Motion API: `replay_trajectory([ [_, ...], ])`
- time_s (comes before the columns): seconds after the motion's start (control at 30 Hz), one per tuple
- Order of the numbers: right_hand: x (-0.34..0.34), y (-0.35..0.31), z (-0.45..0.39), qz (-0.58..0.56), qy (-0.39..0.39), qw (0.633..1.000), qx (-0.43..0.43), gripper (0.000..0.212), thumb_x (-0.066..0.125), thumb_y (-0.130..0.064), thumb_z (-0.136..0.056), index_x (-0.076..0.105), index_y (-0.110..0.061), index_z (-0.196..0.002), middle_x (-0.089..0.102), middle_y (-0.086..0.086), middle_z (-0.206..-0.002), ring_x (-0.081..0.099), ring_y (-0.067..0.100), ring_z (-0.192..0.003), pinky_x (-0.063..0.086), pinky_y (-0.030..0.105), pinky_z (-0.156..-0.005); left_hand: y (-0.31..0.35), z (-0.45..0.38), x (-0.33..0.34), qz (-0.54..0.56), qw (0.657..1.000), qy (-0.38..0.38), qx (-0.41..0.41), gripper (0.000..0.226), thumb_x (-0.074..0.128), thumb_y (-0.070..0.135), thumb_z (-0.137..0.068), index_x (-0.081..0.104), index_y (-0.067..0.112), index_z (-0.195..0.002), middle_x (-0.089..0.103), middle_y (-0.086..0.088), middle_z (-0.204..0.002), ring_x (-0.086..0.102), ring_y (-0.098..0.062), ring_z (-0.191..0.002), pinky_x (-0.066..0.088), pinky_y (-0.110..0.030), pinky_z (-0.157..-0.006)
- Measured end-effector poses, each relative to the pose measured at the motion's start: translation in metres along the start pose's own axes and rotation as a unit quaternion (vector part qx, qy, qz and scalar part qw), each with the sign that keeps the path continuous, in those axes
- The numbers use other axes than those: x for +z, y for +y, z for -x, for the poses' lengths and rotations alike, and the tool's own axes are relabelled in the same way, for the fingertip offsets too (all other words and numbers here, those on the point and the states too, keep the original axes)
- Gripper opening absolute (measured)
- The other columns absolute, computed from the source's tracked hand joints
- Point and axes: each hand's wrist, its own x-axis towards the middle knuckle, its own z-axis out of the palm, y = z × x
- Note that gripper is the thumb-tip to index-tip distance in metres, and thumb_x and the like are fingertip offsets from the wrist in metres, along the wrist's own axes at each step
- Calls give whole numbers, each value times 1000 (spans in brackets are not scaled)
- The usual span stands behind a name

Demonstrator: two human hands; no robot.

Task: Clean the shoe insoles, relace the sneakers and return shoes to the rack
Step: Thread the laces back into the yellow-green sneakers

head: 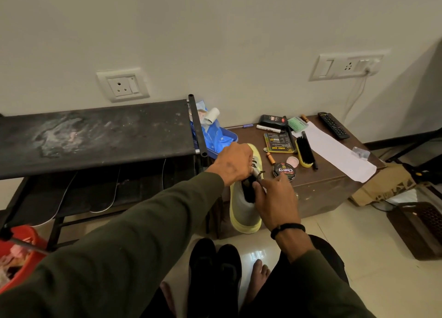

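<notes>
Here both hands work at a grey sneaker [244, 212] with a yellow sole, which lies on the front left edge of the brown counter [320, 183], heel overhanging toward the person. The left hand [233, 163] has its fingers curled down over the tongue area, pinching the lace [256, 173]; the right hand [275, 198] also pinches the lace, fingers bent together beside the shoe opening. Just right of the sneaker sit a polish tin [284, 171] and a shoe brush [304, 153]. The black shoe rack [95, 136] stands to the left, with dark insoles [79, 193] lying on its lower shelf. A black pair of shoes [215, 270] rests on the floor below.
</notes>
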Motion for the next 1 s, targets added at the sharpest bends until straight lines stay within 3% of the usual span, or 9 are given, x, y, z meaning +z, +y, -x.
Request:
replay_trajectory([
  [0.13, -1, 2, -3, -24, -68, 997, 8, 19, 65, -28, -94, 77, -15, -92, 69, 6, -78, 63, 23, -76, 52, 35, -65, 3, -1, 9, 6, 999, 36, -36, 14, 75, 21, -85, 70, 11, -95, 70, -11, -95, 66, -25, -89, 60, -39, -80],
  [0.27, -5, -3, -7, -92, -92, 991, 3, 21, 63, -24, -95, 76, -23, -111, 76, 2, -99, 67, 23, -95, 54, 34, -82, 3, 4, 18, 55, 992, 68, -89, 19, 79, 25, -80, 71, 14, -92, 68, -7, -94, 66, -22, -87, 61, -38, -76],
  [0.33, 3, -1, -7, -67, -145, 987, -19, 25, 50, -32, -100, 72, -29, -110, 72, 5, -98, 58, 30, -98, 48, 39, -81, 0, 5, 18, 62, 990, 73, -106, 25, 82, 33, -78, 70, 16, -91, 68, -5, -94, 66, -22, -87, 61, -40, -77],
  [0.43, 14, 1, -12, 6, -195, 980, -31, 35, 26, -44, -95, 58, -32, -90, 65, -3, -90, 50, 32, -91, 39, 44, -77, -5, 9, 14, 69, 989, 72, -106, 32, 84, 45, -76, 71, 19, -89, 70, -3, -91, 66, -22, -87, 60, -40, -79],
  [0.57, 4, -4, -21, 81, -230, 970, -10, 32, 27, -40, -101, 57, -30, -99, 57, -3, -114, 37, 30, -106, 36, 46, -84, -2, 16, 8, 40, 991, 82, -102, 30, 79, 48, -82, 72, 21, -93, 71, 0, -94, 65, -21, -90, 54, -35, -76],
  [0.67, 0, -14, -6, 92, -208, 973, -31, 43, 24, -45, -105, 62, -25, -103, 53, -6, -132, 41, 33, -113, 39, 48, -87, -2, 21, 4, 30, 990, 78, -110, 33, 76, 49, -83, 70, 19, -96, 70, -2, -96, 64, -24, -90, 57, -39, -80],
  [0.8, -8, -17, 25, 203, -93, 967, -120, 51, 51, -66, -87, 71, -20, -93, 62, 2, -114, 51, 31, -100, 50, 41, -74, -7, 34, -4, 64, 987, 59, -136, 25, 71, 41, -88, 71, 17, -95, 70, -6, -93, 67, -27, -88, 60, -43, -80],
  [0.9, -18, -12, 32, 211, -141, 962, -97, 37, 76, -41, -80, 66, -20, -109, 41, 9, -127, 46, 32, -111, 55, 43, -81, -10, 53, -21, 49, 994, -2, -101, 17, 69, 29, -90, 71, 19, -103, 71, -5, -98, 68, -23, -83, 60, -41, -83],
  [1.0, -43, -28, 35, 184, -173, 965, -65, 37, 74, -30, -84, 62, -16, -116, 38, 8, -119, 52, 33, -106, 56, 46, -82, -8, 81, -46, 16, 993, -120, -18, 49, 79, 27, -83, 62, 24, -129, 65, -4, -120, 62, -20, -94, 54, -36, -90],
])
